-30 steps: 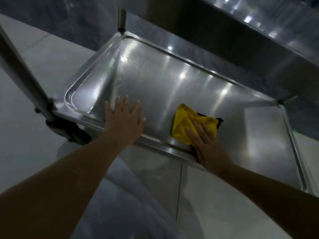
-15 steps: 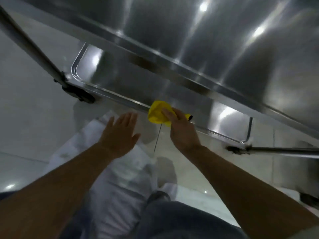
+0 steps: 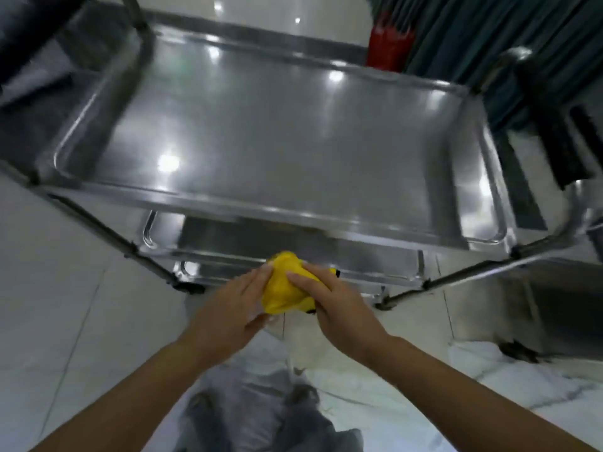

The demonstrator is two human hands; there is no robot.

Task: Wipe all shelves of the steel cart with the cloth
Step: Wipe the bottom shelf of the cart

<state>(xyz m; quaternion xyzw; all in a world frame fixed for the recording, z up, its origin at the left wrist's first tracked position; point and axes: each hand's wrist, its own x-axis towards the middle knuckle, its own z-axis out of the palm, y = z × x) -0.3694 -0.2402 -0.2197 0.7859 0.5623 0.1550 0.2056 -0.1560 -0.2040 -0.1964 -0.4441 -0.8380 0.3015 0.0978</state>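
Pale tiled floor (image 3: 65, 288), three-shelf shiny steel cart (image 3: 277, 141): crumpled yellow cloth (image 3: 285, 288) off the cart, just before its near edge, pinched by left hand (image 3: 228, 313) and right hand (image 3: 336, 305) fingers; refold flat pad first, then wipe top shelf in overlapping strokes.

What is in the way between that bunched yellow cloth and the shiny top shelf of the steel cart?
Nothing visible. Both the left hand and right hand hold the bunched yellow cloth in front of the cart, and the shiny top shelf shows only reflections.
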